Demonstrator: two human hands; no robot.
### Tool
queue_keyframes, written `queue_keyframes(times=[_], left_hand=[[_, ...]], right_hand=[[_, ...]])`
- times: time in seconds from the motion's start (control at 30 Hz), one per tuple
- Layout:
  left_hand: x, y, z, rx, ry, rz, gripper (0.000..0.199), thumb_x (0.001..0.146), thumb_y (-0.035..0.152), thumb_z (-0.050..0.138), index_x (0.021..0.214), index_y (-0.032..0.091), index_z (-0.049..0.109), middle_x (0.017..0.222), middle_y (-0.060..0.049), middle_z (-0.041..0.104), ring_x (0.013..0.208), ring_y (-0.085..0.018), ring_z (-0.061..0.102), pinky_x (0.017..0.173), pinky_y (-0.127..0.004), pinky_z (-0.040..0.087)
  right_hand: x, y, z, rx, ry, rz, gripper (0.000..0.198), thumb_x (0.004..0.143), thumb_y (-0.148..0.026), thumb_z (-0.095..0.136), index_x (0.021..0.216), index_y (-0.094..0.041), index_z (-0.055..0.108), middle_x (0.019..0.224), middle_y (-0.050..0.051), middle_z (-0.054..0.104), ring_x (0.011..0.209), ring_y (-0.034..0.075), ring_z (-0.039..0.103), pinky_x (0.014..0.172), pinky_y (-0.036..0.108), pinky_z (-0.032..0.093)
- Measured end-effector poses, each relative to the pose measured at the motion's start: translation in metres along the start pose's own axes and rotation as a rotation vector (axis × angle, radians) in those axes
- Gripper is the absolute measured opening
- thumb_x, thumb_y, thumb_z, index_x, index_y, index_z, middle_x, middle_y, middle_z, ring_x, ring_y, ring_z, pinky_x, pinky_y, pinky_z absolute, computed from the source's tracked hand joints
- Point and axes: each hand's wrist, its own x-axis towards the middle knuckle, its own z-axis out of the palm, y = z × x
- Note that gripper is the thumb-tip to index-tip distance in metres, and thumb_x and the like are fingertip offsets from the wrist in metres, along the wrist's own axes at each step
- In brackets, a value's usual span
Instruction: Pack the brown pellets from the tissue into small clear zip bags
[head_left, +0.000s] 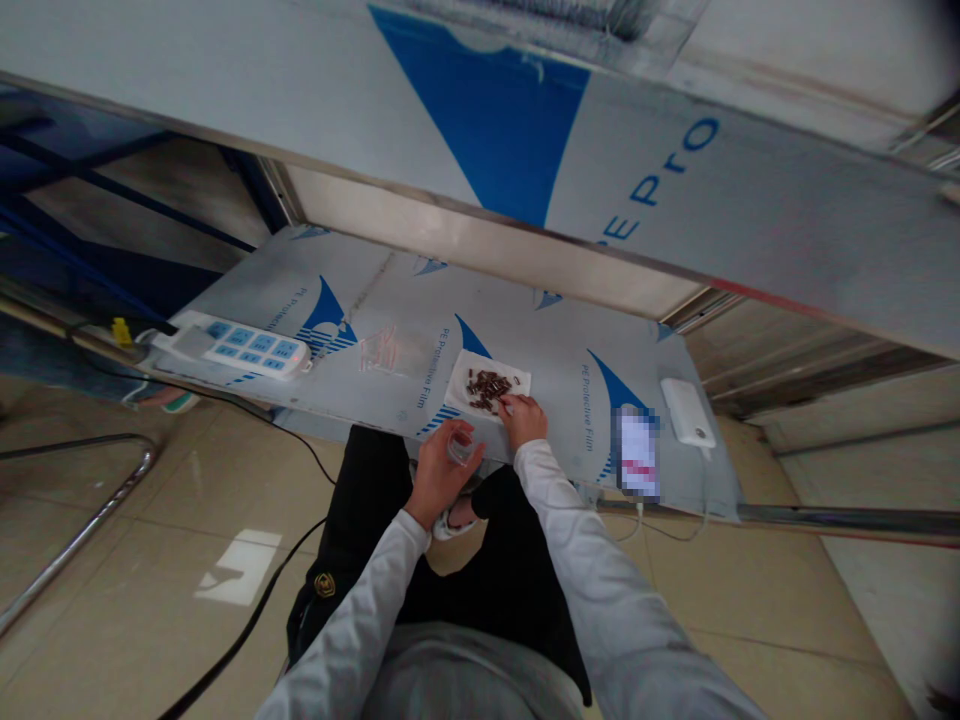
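Note:
A small clear plastic cup point(460, 446) is gripped in my left hand point(439, 475), held over the table's front edge with its opening facing up. On a white sheet point(469, 392), which looks like paper, lies a loose pile of small dark brown, rod-shaped pieces point(487, 387). My right hand point(523, 418) reaches onto the sheet's near right corner. Its thumb and fingers are pinched at the edge of the pile; what sits between the fingertips is too small to make out. One brown piece lies apart near the sheet's right edge.
The metal table point(525, 310) has a film cover with blue print. A white power strip point(259, 348) and a clear plastic piece point(379, 350) lie left. Right are a phone point(637, 452) and a white power bank point(687, 412), both cabled. A metal shelf point(300, 100) overhangs the back.

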Motion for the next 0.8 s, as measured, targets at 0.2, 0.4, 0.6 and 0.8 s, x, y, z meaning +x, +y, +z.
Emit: queue_keyframes(times=[0.2,0.4,0.6,0.8], left_hand=[[0.002,0.007,0.003,-0.059,0.011,0.045,0.023,0.073,0.024,0.065,0.093,0.019,0.055,0.080,-0.001,0.064,0.074,-0.016,0.062,0.072,-0.028,0.047],[0.000,0.012,0.008,-0.135,-0.013,0.074,0.024,0.069,0.018,0.064,0.091,0.019,0.056,0.087,-0.003,0.066,0.081,-0.018,0.062,0.074,-0.028,0.047],[-0.002,0.013,0.002,-0.137,-0.026,0.053,0.025,0.068,0.015,0.063,0.091,0.019,0.055,0.085,-0.002,0.066,0.079,-0.017,0.063,0.073,-0.027,0.046],[-0.002,0.009,0.000,-0.132,-0.046,0.026,0.028,0.067,0.015,0.063,0.093,0.019,0.055,0.083,-0.001,0.066,0.077,-0.017,0.063,0.072,-0.028,0.047]], right_hand=[[-0.046,-0.048,-0.058,0.430,0.052,-0.094,0.021,0.083,-0.035,0.060,0.092,-0.020,0.070,0.083,0.002,0.073,0.061,0.012,0.061,0.060,0.023,0.050],[-0.068,-0.072,-0.080,0.412,-0.054,-0.243,0.011,0.079,-0.022,0.065,0.087,-0.019,0.072,0.078,0.003,0.071,0.065,0.015,0.063,0.066,0.026,0.051],[-0.069,-0.071,-0.088,0.357,-0.100,-0.291,0.011,0.081,-0.022,0.064,0.089,-0.019,0.071,0.083,0.004,0.067,0.077,0.017,0.063,0.074,0.028,0.050],[-0.066,-0.070,-0.093,0.316,-0.243,-0.294,0.017,0.081,-0.035,0.065,0.090,-0.022,0.072,0.082,0.004,0.064,0.072,0.016,0.061,0.065,0.026,0.049]])
